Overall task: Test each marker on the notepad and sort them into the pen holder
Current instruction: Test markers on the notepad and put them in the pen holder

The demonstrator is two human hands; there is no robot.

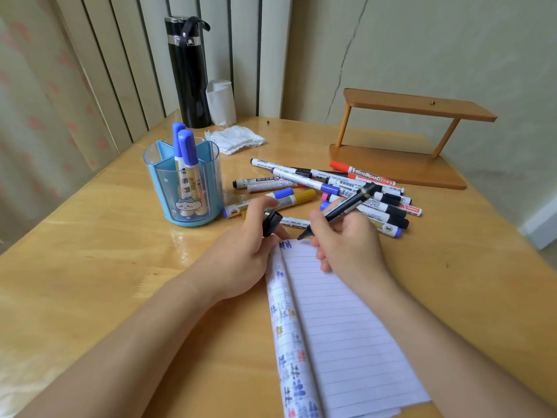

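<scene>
My right hand [346, 242] grips an uncapped black marker [346, 206], with its tip at the top edge of the lined notepad [340, 327]. My left hand [247, 248] holds the marker's black cap [271, 223] between its fingers and rests at the notepad's top left corner. A blue scribble marks the top of the page, and the folded-back sheet on the left carries several ink marks. A blue transparent pen holder [184, 188] stands to the left with two blue-capped markers [188, 164] in it. A pile of several markers [331, 188] lies beyond my hands.
A black flask [188, 70] and a paper-wrapped cup [221, 102] stand at the back of the wooden table [105, 251]. A crumpled tissue [235, 140] lies beside them. A small wooden shelf [404, 140] sits at the right rear.
</scene>
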